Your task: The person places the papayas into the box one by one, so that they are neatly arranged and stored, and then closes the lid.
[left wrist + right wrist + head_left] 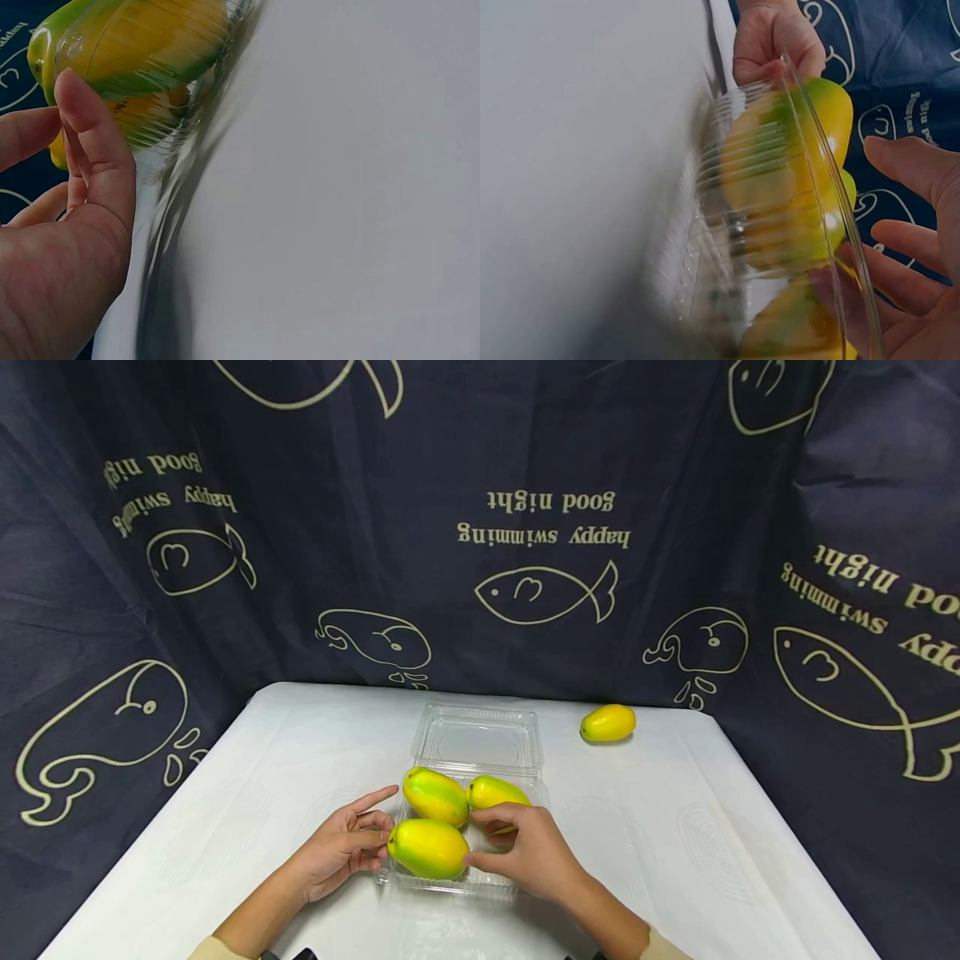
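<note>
A clear plastic clamshell container (491,887) lies with its lid (480,745) folded back. Inside its base are three yellow-green mangoes: a front mango (429,850), a back-left mango (435,796) and a back-right mango (498,792). My left hand (341,847) pinches the container's left rim beside the front mango's tip, with the index finger stretched out. Over the right part of the base hovers my right hand (528,852). Its fingers (911,247) are spread and loosely bent, near the back-right mango, which they partly hide. The thumb stands apart from the front mango in the right wrist view.
Another yellow mango (608,723) lies near the back right edge of the white-covered table (247,827). A dark blue curtain (420,527) with fish and whale drawings hangs behind and along both sides.
</note>
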The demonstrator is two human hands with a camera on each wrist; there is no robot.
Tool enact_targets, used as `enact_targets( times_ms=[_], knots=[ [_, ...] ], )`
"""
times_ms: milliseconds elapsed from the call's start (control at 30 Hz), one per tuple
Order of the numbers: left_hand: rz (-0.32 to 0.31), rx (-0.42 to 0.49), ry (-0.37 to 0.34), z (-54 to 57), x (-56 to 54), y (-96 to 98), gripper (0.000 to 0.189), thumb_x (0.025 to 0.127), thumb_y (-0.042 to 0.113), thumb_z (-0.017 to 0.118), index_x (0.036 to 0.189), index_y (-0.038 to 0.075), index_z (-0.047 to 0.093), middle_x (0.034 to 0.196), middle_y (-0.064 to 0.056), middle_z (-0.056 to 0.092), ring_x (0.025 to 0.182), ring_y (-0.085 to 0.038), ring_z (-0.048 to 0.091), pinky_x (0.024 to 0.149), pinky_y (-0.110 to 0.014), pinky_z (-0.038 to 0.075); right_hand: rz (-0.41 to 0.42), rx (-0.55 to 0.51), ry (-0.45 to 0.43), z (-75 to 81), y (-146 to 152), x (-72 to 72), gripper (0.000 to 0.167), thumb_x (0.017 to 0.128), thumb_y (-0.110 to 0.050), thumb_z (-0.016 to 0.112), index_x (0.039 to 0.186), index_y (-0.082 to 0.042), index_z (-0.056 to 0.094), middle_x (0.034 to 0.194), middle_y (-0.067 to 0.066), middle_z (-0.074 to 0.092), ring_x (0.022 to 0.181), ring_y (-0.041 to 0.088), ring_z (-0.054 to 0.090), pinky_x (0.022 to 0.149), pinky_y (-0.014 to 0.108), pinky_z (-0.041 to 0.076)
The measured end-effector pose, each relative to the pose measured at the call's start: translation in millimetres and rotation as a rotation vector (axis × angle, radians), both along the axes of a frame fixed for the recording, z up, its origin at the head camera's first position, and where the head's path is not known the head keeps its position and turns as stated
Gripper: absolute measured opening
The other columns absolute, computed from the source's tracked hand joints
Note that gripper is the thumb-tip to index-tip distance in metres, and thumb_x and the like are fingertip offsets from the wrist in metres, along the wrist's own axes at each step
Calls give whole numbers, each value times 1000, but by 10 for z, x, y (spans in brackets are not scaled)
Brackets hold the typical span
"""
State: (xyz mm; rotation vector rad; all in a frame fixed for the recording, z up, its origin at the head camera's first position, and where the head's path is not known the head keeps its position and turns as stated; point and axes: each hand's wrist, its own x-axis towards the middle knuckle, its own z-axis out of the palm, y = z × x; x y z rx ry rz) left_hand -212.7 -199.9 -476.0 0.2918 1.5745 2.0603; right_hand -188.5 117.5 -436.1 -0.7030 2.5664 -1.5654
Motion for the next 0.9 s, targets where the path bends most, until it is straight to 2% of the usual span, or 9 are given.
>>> enact_targets(
  times_ms=[200,333,433,633,900],
  knots=[
    [4,-4,-6,6,4,-2,86,97,3,65,165,8,12,100,6,61,75,-8,62,64,-19,58,0,-3,20,11,62,13,43,80,-30,90,117,-13,76,116,5,75,100,32,73,88,38,63],
    [0,-3,-4,6,4,-4,86,97,3,65,165,8,12,100,6,60,74,-8,62,64,-19,58,14,-14,44,19,117,8,41,80,-27,89,116,-14,76,116,6,75,100,27,73,89,37,63],
    [-4,3,0,5,2,-6,86,97,3,65,165,8,12,99,6,60,74,-8,62,64,-19,58,31,-43,55,25,168,-4,41,80,-25,89,116,-11,76,117,7,75,100,26,73,90,39,63],
    [-9,15,-2,-4,0,-9,86,97,3,64,165,8,11,99,6,61,74,-8,62,64,-19,58,49,-86,91,25,298,-45,47,80,-25,89,119,-3,74,118,13,74,102,33,72,90,43,62],
    [-7,15,0,-9,-2,-11,86,97,3,65,165,7,11,99,6,61,74,-8,63,64,-19,59,74,-132,213,-18,476,-120,41,82,-20,87,116,-2,74,116,14,74,103,32,71,89,42,63]
  ],
)
